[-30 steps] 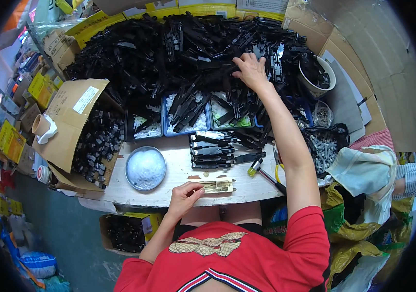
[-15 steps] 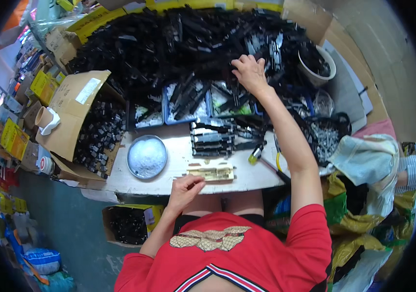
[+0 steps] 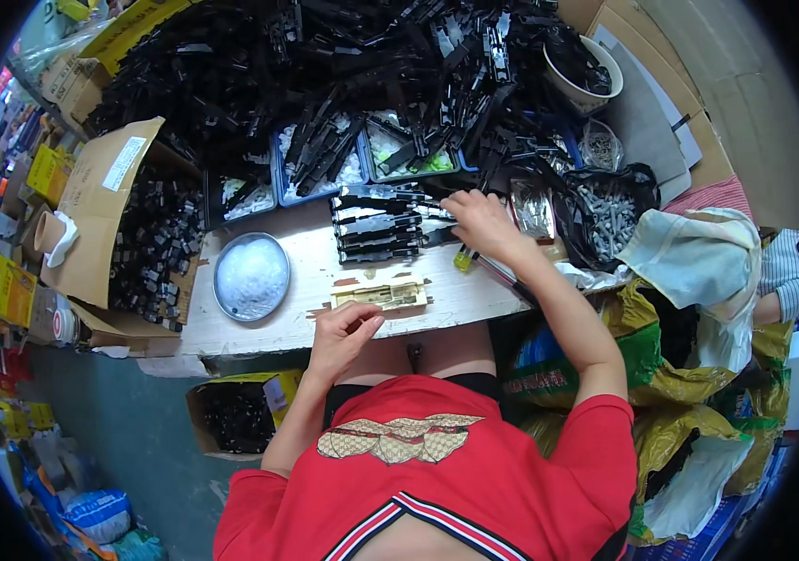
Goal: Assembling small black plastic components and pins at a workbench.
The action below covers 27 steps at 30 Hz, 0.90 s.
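Note:
My left hand (image 3: 343,338) rests at the table's front edge, fingers curled and thumb close to the forefinger; whatever lies between them is too small to make out. Just beyond it lies a cream-coloured fixture block (image 3: 398,295) with a slot along it. My right hand (image 3: 485,226) bends its fingers down beside a row of long black plastic parts (image 3: 379,224). Black pieces show around those fingertips, but what they grip is hidden. Close to that wrist lies a tool with a yellow-green tip (image 3: 462,261).
A round metal dish (image 3: 252,277) of whitish material sits left of the fixture. Blue trays (image 3: 280,192) and a large heap of black parts (image 3: 222,84) fill the far side. An open carton (image 3: 91,215) stands left; a black bag of screws (image 3: 605,220) and a cloth (image 3: 694,266) are right.
My right hand has come back from the black heap toward the row of parts. My left hand has drawn slightly nearer to me, off the fixture's edge. The view has shifted.

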Available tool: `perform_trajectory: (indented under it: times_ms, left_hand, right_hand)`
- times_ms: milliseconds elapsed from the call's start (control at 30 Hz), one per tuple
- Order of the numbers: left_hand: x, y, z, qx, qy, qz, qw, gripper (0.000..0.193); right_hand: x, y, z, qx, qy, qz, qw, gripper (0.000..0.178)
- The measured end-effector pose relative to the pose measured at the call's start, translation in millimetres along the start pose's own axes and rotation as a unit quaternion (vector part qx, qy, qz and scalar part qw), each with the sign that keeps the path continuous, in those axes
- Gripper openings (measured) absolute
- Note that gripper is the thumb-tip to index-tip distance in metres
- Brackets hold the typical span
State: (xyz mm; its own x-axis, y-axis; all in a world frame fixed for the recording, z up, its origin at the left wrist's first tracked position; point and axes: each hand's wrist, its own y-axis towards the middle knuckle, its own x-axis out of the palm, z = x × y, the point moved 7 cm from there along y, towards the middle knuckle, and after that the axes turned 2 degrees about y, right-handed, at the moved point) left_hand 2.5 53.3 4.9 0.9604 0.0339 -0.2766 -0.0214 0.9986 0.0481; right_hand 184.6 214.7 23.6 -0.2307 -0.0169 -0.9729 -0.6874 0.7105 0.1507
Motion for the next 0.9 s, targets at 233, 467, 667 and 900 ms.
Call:
perform_trajectory:
  times_ms: [233, 467, 667, 900]
  left_hand:
    - [-2.3, -4.0, -3.6, 0.013, 0.017, 0.004, 1.0, 0.013]
    - [6.7, 1.7, -3.8, -0.013, -0.002, -0.014, 1.0, 0.015]
    - [-0.2, 2.5, -5.1, -0.012, -0.002, 0.008, 1.0, 0.014]
    - [-7.1, -1.5, -23.3, -0.039, -0.007, 0.004, 0.999, 0.015]
  right_hand:
    - [-36.1, -8.0, 21.5, 0.175, -0.062, 0.253, 0.95, 0.03]
    - [-4.7, -3.8, 75.6, 0.374, -0.005, 0.196, 0.907, 0.071]
    - [-14.1, -7.8, 82.2, 0.393, 0.048, 0.191, 0.898, 0.061]
    - [-79.2, 8.0, 87.8, 0.292, 0.014, 0.221, 0.93, 0.059]
